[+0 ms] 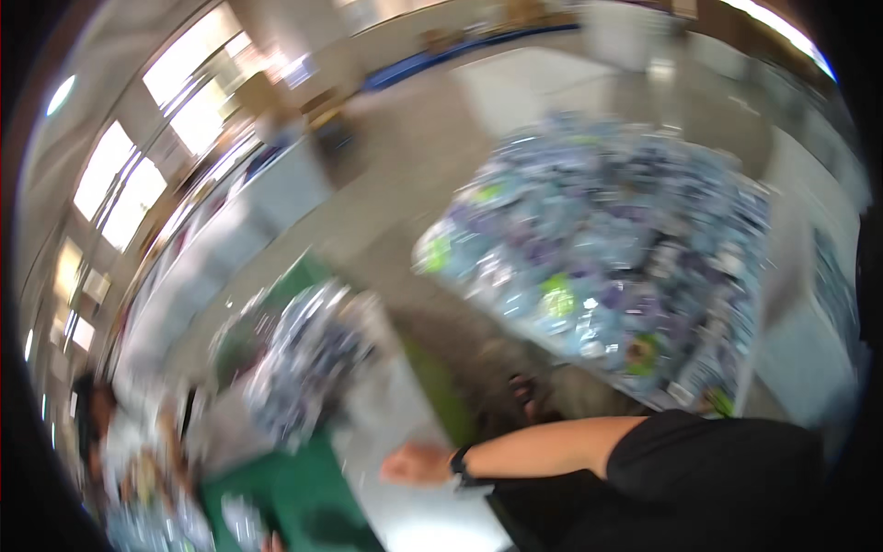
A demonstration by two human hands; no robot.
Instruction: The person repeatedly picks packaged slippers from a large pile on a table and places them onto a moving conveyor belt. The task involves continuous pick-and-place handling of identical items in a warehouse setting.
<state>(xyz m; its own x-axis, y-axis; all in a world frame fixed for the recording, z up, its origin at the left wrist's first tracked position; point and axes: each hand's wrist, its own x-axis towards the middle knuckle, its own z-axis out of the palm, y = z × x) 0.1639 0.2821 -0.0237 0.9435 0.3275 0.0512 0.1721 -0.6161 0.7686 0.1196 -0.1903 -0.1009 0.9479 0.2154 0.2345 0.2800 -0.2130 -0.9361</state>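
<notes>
My right hand (416, 463), with a black band at the wrist and a black sleeve, reaches over the pale table edge (395, 405). Its fingers look curled into a fist, and I see nothing in them, though motion smears the picture. At the lower edge a small patch of skin, probably my left hand (273, 543), touches or lies beside a small clear plastic packet (242, 521). Most of that hand is cut off. Under the packet is a green table surface (294, 488). A heap of clear-wrapped packets (308, 359) sits on the table's far part.
To the right stands a large white bin (515, 322) full of clear packets with blue, purple and green parts. Another person (147, 451) is at the far left of the table, near more packets. White-covered stacks (239, 230) line the window side; pale containers (625, 37) stand behind.
</notes>
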